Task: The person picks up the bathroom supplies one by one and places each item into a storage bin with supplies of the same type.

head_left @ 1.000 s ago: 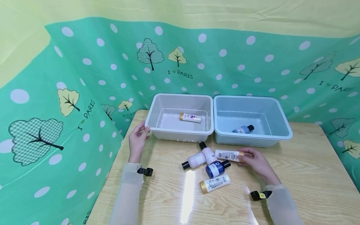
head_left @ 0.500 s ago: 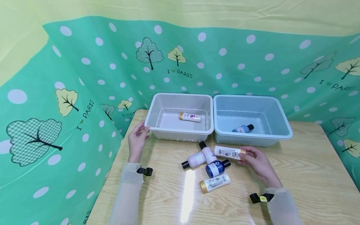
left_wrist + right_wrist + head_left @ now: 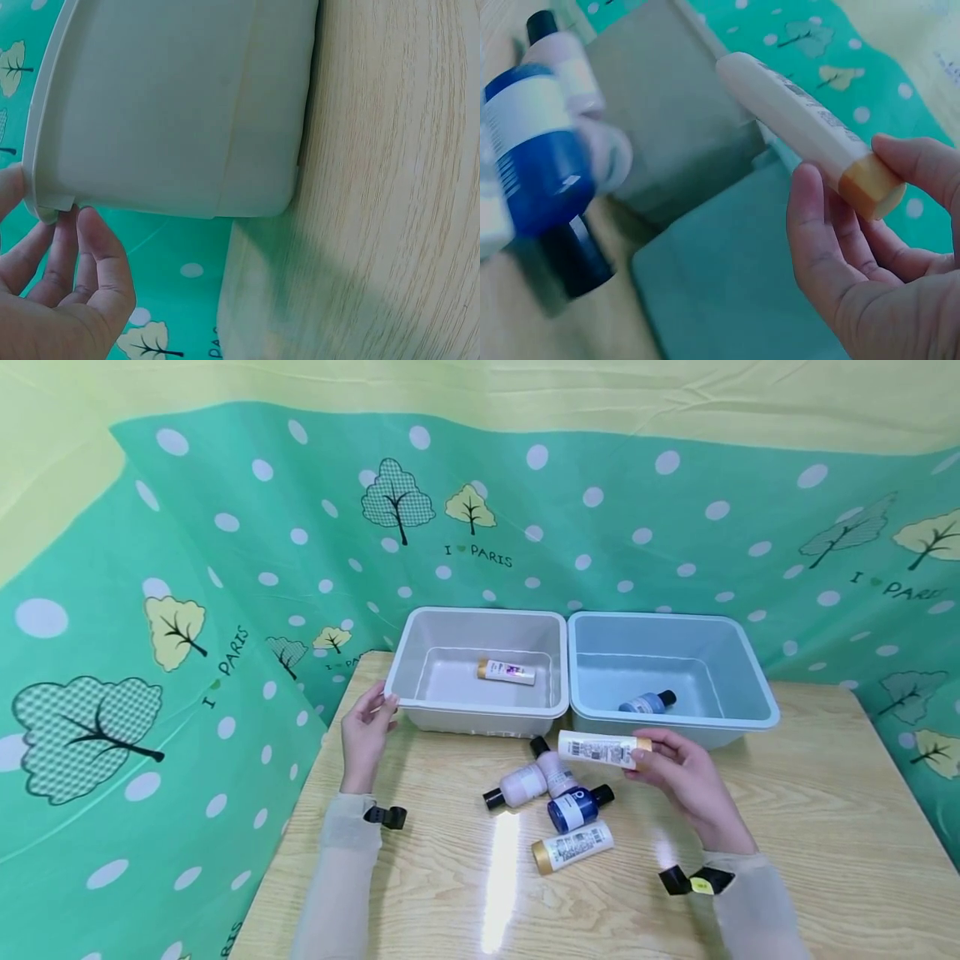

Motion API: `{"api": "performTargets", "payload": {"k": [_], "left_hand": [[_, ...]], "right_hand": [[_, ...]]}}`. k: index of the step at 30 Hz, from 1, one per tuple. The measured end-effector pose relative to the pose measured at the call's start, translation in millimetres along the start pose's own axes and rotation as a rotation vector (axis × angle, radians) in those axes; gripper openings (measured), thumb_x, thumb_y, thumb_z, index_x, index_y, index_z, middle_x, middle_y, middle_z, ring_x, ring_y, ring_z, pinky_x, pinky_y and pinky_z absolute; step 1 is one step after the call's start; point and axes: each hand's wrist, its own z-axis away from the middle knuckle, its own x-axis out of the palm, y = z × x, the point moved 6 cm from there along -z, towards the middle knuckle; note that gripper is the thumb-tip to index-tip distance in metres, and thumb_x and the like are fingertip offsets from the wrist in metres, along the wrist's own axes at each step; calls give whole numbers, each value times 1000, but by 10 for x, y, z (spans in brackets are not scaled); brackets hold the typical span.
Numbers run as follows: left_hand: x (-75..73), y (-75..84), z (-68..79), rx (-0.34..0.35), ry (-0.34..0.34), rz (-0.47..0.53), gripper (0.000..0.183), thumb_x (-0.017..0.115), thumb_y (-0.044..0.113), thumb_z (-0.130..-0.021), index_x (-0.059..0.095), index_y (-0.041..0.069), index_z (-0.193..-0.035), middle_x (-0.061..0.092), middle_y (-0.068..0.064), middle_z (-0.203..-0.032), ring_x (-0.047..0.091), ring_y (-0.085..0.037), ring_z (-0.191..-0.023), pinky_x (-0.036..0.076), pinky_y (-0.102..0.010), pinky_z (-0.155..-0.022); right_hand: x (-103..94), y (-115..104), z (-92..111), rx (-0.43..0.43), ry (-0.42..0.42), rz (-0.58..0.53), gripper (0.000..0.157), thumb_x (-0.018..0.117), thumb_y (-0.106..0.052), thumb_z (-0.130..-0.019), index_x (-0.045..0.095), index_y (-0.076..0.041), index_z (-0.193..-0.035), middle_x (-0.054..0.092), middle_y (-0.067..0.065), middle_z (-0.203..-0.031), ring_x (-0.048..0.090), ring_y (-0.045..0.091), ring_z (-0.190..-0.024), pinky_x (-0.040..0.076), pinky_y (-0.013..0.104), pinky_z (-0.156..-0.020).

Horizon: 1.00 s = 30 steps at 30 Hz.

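Note:
My right hand pinches a white squeeze tube by its gold cap, thumb on one side and fingers on the other. The tube is lifted off the table and overlaps the front of the light-blue bin in the head view. With my left hand I grip the front left corner of the grey bin's rim; the left wrist view shows fingertips under the lip. Below the held tube lie two lilac bottles with black caps, a navy bottle and another white tube.
Inside the grey bin lies a gold-capped white tube. A blue bottle with a black cap rests in the light-blue bin. Both bins stand side by side at the back of the wooden table, against a green patterned cloth.
My right hand has raised the white tube from the table and moved it slightly left, toward the bins. My left hand stays at the grey bin's corner.

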Motion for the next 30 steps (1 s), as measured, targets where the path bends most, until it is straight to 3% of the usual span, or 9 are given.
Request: {"api": "performTargets", "payload": {"k": [5, 13, 17, 24, 30], "left_hand": [[-25, -13, -15, 13, 17, 2, 47, 72, 39, -92, 64, 20, -135, 67, -6, -122, 65, -18, -101, 58, -27, -78], [-13, -1, -11, 11, 8, -3, 49, 72, 39, -93, 63, 19, -136, 67, -7, -123, 64, -19, -102, 57, -27, -79], [0, -8, 2, 2, -3, -5, 48, 71, 40, -93, 63, 21, -136, 67, -7, -124, 64, -18, -103, 57, -28, -80], [-20, -8, 2, 15, 1, -4, 45, 71, 36, -95, 63, 20, -137, 66, -8, -125, 64, -19, -104, 57, -28, -81], [-3, -14, -5, 27, 0, -7, 51, 72, 42, -92, 62, 20, -138, 67, -6, -124, 65, -19, -105, 57, -27, -79]], "right_hand": [[188, -223, -138, -24, -16, -34, 39, 69, -1, -93, 53, 7, -128, 60, 19, -117, 66, 27, -100, 57, 41, -85], [514, -593, -505, -44, -50, -92, 41, 68, 1, -93, 51, 8, -130, 58, 23, -119, 65, 30, -102, 56, 41, -89], [678, -753, -724, -42, -49, -67, 43, 69, -1, -93, 51, 9, -131, 58, 23, -120, 64, 29, -102, 57, 40, -88], [1077, -944, -1355, -24, -72, 34, 42, 69, -8, -95, 54, 4, -132, 57, 23, -123, 63, 35, -106, 57, 41, -88], [1329, -964, -1929, 75, -79, 122, 37, 71, -11, -95, 59, 0, -128, 57, 18, -124, 64, 32, -104, 58, 35, -85]]}}
